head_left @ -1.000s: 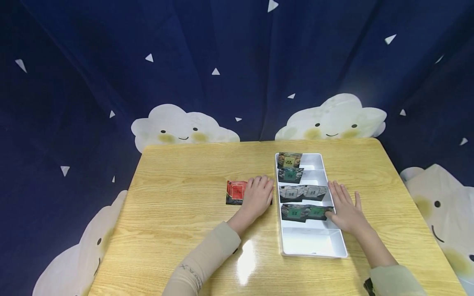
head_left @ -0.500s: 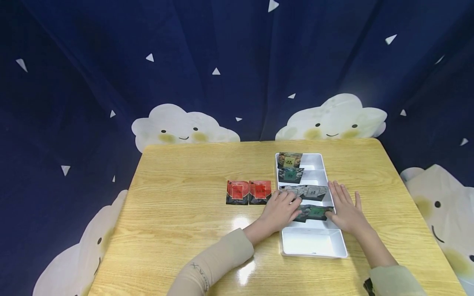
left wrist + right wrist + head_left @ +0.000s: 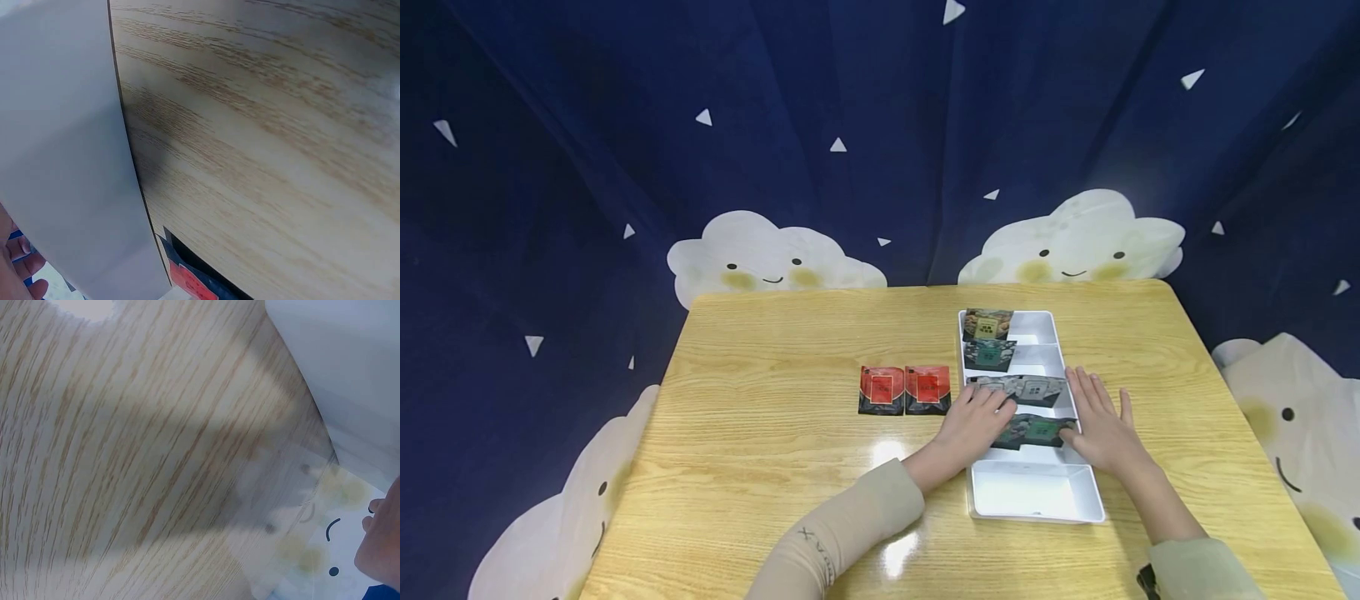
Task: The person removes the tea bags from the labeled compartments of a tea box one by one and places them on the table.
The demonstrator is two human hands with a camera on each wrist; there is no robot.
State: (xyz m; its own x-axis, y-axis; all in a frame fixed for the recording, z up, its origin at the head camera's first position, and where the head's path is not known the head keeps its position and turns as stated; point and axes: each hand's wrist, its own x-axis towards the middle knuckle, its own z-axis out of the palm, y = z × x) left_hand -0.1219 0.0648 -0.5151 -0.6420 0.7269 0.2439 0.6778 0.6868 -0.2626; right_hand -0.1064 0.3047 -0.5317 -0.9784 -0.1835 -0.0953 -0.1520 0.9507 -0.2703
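Note:
A white divided tray (image 3: 1037, 492) stands on the table's right half, with upright sachets in its compartments. My left hand (image 3: 970, 425) reaches over the tray's left wall, its fingers among the grey sachets (image 3: 1037, 389) and the green sachets (image 3: 1047, 430). In the left wrist view its fingers (image 3: 28, 265) bend over the tray wall; whether they grip a sachet is hidden. My right hand (image 3: 1105, 429) rests along the right wall, fingers extended, thumb over the rim beside a green sachet. Two red-and-black sachets (image 3: 927, 390) lie flat left of the tray.
Toward the back of the tray stand a brown-gold sachet (image 3: 987, 325) and a teal sachet (image 3: 989, 355). The wooden table (image 3: 760, 442) reaches back to a dark blue curtain (image 3: 820, 167) with white cloud prints.
My left hand has left the red-and-black sachets and moved right over the tray's left wall, uncovering the second one. My right hand has stayed in place.

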